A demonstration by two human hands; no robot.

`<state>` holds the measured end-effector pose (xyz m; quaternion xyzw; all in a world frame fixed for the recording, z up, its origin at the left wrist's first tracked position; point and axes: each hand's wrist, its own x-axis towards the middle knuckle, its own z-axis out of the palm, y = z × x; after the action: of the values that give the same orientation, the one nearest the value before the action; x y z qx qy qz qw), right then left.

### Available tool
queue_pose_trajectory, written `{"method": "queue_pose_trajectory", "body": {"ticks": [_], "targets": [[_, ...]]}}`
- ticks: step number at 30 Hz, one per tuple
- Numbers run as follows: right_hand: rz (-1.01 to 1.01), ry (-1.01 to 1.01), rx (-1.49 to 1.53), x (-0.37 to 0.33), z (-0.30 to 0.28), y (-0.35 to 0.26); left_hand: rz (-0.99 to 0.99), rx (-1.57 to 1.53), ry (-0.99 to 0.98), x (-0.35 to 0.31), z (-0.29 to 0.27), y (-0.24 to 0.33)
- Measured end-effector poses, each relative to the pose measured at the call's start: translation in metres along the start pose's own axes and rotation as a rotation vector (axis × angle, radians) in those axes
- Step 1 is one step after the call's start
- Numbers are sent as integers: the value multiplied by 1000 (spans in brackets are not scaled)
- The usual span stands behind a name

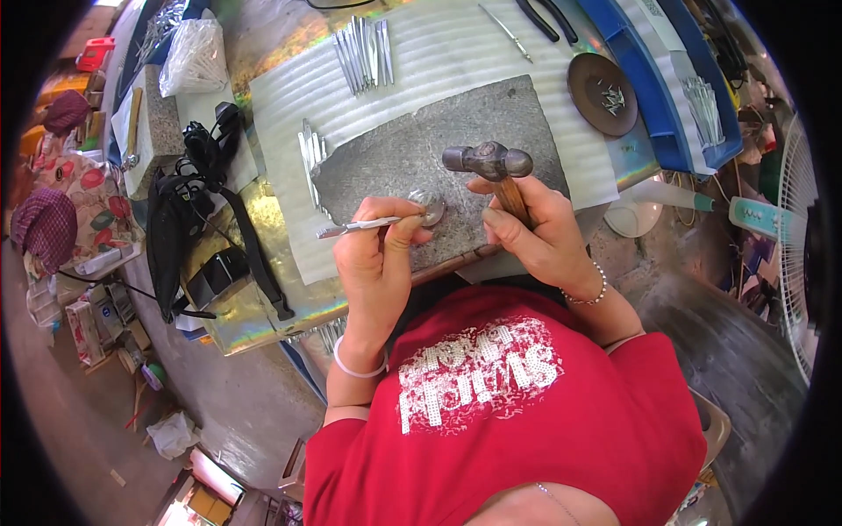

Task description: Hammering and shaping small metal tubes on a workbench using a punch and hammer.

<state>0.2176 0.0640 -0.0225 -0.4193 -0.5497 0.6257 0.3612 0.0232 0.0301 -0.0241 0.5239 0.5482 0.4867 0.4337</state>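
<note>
My left hand [381,241] pinches a slim flat metal strip [344,230] over the grey stone slab [430,131]. Just past those fingertips, on the slab, is a small shiny round piece [430,204], partly covered by the fingers. My right hand [539,228] is closed around the wooden handle of a ball-peen hammer [488,160], its head raised above the slab and apart from the strip. Several similar silver strips [313,167] lie along the slab's left edge, and a second group of metal strips [362,57] rests on the white foam sheet [289,105] beyond it.
A brown dish [589,83] with small metal bits stands at the right, by a blue tray [649,96] of metal pieces. Pliers [548,17] lie at the back. On the left are a black strapped bag [180,210] and another hammer [133,127]. A fan [794,254] stands far right.
</note>
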Motion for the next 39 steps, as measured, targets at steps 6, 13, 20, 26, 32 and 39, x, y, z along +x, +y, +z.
{"method": "queue_pose_trajectory", "body": {"ticks": [6,13,20,26,32,39], "targets": [[-18,4,-7,0,-1,1,-75,-75,-12,1,-2,0],[-50,10,-41,-1,-1,3,-37,-70,4,0,2,0],[-55,18,-43,0,-1,5,-21,-29,6,4,2,2],[-103,49,-74,0,1,6,5,2,18,4,4,1],[-110,44,-166,-2,0,6,280,508,-47,5,9,11],[-252,-84,42,-5,3,-44,376,711,-42,1,9,22]]}}
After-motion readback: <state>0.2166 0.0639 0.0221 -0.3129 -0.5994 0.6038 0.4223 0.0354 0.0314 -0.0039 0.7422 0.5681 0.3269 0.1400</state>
